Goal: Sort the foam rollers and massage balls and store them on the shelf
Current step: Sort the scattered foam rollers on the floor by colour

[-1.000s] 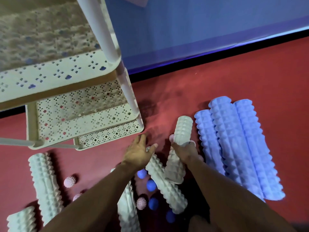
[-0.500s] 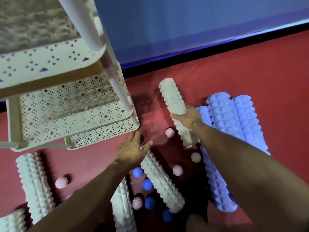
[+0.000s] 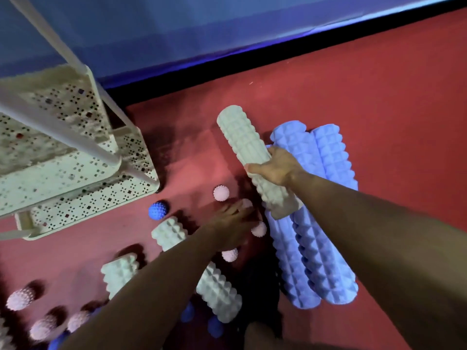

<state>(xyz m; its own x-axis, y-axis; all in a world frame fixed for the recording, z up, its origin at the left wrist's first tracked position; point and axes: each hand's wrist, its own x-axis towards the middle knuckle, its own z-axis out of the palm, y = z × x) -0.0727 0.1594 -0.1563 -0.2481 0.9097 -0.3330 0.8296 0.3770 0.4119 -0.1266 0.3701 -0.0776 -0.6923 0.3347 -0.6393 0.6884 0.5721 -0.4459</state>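
My right hand grips a pale green foam roller around its middle, holding it tilted above the red floor beside three blue rollers that lie side by side. My left hand reaches out with fingers spread among pink spiky balls, blurred, holding nothing that I can see. Two more green rollers lie under my left forearm. A blue spiky ball sits near the shelf's corner. The cream perforated shelf stands at the left.
More pink balls and blue balls lie at the bottom left and bottom middle. A blue wall with a black skirting runs along the back. Bare red floor stretches to the right.
My right hand has carried the green roller rightward, next to the blue rollers. My left hand has moved right, off the lying roller, toward the pink balls. The view has shifted.
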